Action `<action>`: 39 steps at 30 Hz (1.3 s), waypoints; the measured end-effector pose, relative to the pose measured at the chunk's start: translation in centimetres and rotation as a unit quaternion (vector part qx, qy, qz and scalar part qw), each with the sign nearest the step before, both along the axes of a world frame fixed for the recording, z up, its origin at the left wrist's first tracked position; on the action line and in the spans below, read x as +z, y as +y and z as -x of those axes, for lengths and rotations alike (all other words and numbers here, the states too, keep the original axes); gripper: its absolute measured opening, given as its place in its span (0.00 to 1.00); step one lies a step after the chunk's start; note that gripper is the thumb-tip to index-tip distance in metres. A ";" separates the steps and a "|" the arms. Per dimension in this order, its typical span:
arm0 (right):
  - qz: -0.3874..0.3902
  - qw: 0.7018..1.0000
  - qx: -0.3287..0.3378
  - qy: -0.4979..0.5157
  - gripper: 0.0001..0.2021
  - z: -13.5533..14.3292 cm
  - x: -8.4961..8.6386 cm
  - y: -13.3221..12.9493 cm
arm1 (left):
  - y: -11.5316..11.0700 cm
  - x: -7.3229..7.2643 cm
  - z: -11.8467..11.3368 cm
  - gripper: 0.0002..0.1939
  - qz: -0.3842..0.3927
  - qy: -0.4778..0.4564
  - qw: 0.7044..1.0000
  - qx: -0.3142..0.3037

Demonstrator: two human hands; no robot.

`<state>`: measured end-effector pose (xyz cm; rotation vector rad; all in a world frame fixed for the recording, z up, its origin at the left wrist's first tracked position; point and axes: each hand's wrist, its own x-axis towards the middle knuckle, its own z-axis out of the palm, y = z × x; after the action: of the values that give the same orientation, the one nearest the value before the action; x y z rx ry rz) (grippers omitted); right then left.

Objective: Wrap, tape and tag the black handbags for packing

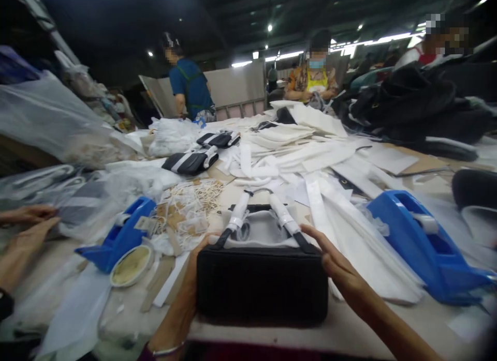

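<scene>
A black handbag [262,286] stands on the table right in front of me, its handles wrapped in white padding [280,212] and pointing away. White sheet material shows at its top opening. My left hand [195,262] presses against the bag's left side, with most of its fingers hidden behind it. On the opposite side my right hand [334,258] lies along the right end, fingers reaching forward to the top corner near the handle's base. The bag is held between both hands.
Blue tape dispensers stand left [126,229] and right [419,242]. A round tub [132,265] and a heap of tagged strings [190,206] lie left. White foam sheets [373,247] spread rightward. A co-worker's hands [33,229] work at far left. Wrapped black bags [190,162] lie beyond.
</scene>
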<state>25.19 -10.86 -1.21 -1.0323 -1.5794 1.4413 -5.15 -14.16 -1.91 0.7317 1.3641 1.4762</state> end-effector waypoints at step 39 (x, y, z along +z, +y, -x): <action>0.095 0.985 -0.137 -0.052 0.16 4.1 -1.3 -0.2 | -0.5 0.4 1.5 0.17 0.072 0.008 0.988 -0.134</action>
<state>21.08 -11.10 -2.49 -1.3991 -1.3256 1.3825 -6.61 -14.65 -1.52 0.8007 1.3133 1.1506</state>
